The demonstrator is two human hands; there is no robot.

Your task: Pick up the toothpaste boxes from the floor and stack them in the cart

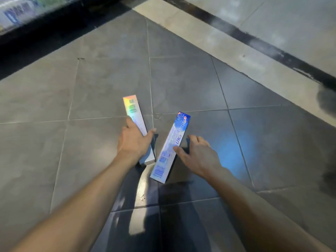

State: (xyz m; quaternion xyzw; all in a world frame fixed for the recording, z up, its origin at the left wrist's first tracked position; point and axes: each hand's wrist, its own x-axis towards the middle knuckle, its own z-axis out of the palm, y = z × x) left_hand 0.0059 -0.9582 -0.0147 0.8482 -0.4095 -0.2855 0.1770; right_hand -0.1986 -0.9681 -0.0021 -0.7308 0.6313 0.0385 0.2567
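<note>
Two toothpaste boxes lie on the tiled floor [91, 88]. The left hand [133, 140] has its grip curled round the iridescent box [134, 110], whose long axis runs away from the person. Just right of it, the blue box [171, 146] slants parallel; the right hand [198, 153], fingers spread and holding nothing, touches its right edge.
</note>
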